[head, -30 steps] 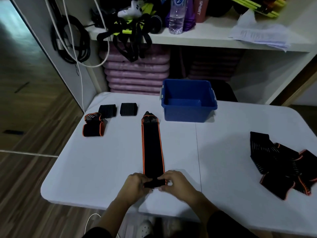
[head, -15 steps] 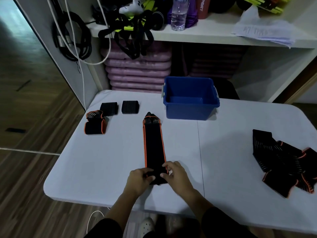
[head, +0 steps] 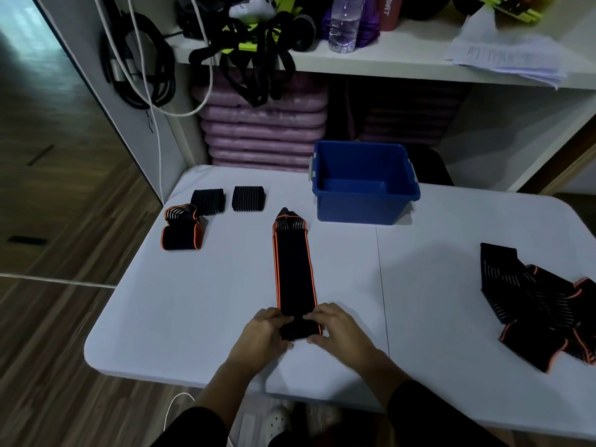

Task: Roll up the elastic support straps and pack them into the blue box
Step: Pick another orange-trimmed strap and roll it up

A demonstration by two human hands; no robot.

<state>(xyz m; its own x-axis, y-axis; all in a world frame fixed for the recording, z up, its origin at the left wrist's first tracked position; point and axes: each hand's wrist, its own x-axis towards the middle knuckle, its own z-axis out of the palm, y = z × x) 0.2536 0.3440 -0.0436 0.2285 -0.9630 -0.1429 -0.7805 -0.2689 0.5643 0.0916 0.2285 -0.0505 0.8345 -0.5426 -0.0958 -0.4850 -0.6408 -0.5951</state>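
Strap (head: pixel 293 269) lay flat on table (head: pixel 193 301), running near-to-far, approx. centre. Black w/ orange edging. Its near end was wound into a short roll. Far tip pointed past the near-left corner of box (head: pixel 364 204), close to it but not touching.

L hand (head: pixel 263 333) grasped the rolled end from the left, fingers curled over its top. R hand (head: pixel 342 330) grasped it from the right, fingers over the top, thumb on the near side. Both hands were clenched on the strap, forearms crossing the near table edge.

Box: blue, open top, far-centre on table.

Far-left on table: 2 black rolls (head: pixel 208 201) side by side, and 2 orange rolls (head: pixel 180 241) (black w/ orange trim) just near-left of them, touching each other. Pile (head: pixel 541 311) of unrolled straps lay at right edge, well apart from hands.

Behind table: shelf (head: pixel 403 64) w/ bottle (head: pixel 343 24), black webbing hanging over its edge. Purple mats (head: pixel 261 130) stacked below it. Cables (head: pixel 138 69) hung on wall, far-left.
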